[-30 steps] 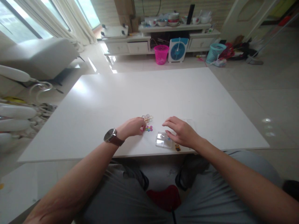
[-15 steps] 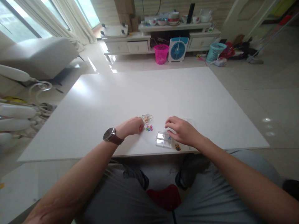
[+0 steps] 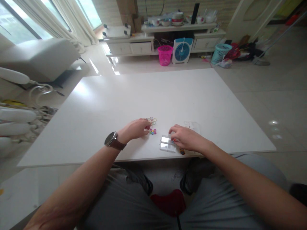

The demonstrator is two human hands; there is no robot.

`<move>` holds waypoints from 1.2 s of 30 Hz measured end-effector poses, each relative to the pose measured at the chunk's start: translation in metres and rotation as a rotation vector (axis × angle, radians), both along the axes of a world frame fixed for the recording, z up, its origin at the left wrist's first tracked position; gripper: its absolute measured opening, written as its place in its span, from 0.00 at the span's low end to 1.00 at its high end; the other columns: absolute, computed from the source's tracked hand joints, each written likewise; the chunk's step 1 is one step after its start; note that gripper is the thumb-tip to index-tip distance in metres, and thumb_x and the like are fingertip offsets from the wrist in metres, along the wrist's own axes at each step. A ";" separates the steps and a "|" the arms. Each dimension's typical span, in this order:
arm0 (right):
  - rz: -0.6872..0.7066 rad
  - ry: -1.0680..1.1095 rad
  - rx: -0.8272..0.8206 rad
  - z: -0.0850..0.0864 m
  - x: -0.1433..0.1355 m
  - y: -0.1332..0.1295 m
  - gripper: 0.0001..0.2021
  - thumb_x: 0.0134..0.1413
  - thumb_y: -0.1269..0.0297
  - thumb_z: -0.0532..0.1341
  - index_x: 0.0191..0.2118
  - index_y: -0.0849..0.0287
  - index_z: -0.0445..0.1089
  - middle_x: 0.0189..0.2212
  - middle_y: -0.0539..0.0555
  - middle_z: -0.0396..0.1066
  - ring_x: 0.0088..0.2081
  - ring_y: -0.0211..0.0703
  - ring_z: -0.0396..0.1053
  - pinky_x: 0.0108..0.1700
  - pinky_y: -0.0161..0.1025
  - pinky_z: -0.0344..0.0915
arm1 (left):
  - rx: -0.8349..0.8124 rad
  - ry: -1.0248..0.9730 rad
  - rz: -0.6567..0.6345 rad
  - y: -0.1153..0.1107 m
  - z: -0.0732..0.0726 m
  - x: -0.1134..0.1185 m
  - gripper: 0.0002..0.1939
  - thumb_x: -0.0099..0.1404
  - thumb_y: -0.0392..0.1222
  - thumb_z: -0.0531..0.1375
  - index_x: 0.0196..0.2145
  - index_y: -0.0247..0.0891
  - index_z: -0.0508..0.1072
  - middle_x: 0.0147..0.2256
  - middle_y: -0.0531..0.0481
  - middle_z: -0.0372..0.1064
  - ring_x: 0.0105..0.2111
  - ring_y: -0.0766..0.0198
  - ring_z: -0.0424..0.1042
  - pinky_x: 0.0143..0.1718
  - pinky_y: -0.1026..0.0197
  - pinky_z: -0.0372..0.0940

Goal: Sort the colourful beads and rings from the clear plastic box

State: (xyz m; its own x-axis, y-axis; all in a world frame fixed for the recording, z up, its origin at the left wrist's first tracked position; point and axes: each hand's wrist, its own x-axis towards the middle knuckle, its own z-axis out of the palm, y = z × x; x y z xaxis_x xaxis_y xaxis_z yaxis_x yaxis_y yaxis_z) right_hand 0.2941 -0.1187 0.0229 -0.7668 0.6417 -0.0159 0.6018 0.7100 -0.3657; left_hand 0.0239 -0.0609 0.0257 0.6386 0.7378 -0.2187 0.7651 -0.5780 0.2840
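Observation:
My left hand (image 3: 139,127) is just left of a cluster of small colourful flower-shaped pieces (image 3: 153,131), thumb and fingertips apart at its edge. Beyond those fingers lies a small pile of thin rings or bands (image 3: 152,121), partly covered by the hand. Over the right side of a clear divided plastic box (image 3: 165,146), my right hand (image 3: 183,137) has its fingers bent together around a small red piece (image 3: 174,140), mostly hidden. A little yellow and dark cartoon figure (image 3: 182,151) lies below that hand, near the table edge.
A clear plastic tray or lid (image 3: 195,126) lies behind my right hand on the white table (image 3: 144,95). Across the floor stand a pink basket (image 3: 165,56), a blue and white fan (image 3: 182,51) and a low cabinet (image 3: 141,48) with dishes on top.
My right hand has moved down over the box, and its fingers have closed in. My left hand's fingers have spread beside the colourful pieces. More of the clear tray shows.

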 end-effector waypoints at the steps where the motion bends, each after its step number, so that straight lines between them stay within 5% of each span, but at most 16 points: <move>1: -0.003 0.003 -0.002 -0.001 -0.001 0.000 0.08 0.56 0.73 0.60 0.29 0.58 0.74 0.42 0.57 0.72 0.45 0.47 0.67 0.44 0.42 0.66 | 0.005 0.003 0.000 0.000 0.000 0.001 0.06 0.59 0.38 0.56 0.31 0.38 0.73 0.33 0.47 0.72 0.31 0.63 0.67 0.33 0.62 0.59; 17: -0.291 -0.238 -0.146 -0.003 -0.013 -0.003 0.07 0.52 0.71 0.62 0.30 0.56 0.78 0.35 0.57 0.73 0.43 0.47 0.68 0.37 0.37 0.62 | 0.021 -0.025 -0.048 -0.004 -0.010 0.007 0.07 0.63 0.40 0.56 0.32 0.38 0.73 0.34 0.47 0.73 0.32 0.63 0.69 0.35 0.62 0.60; 36: -0.109 -0.199 0.020 -0.004 -0.014 -0.004 0.08 0.59 0.67 0.60 0.32 0.59 0.76 0.36 0.58 0.74 0.41 0.48 0.67 0.38 0.40 0.61 | 0.017 -0.089 -0.055 -0.005 -0.010 0.009 0.09 0.65 0.40 0.55 0.29 0.37 0.72 0.31 0.48 0.71 0.29 0.65 0.66 0.31 0.63 0.57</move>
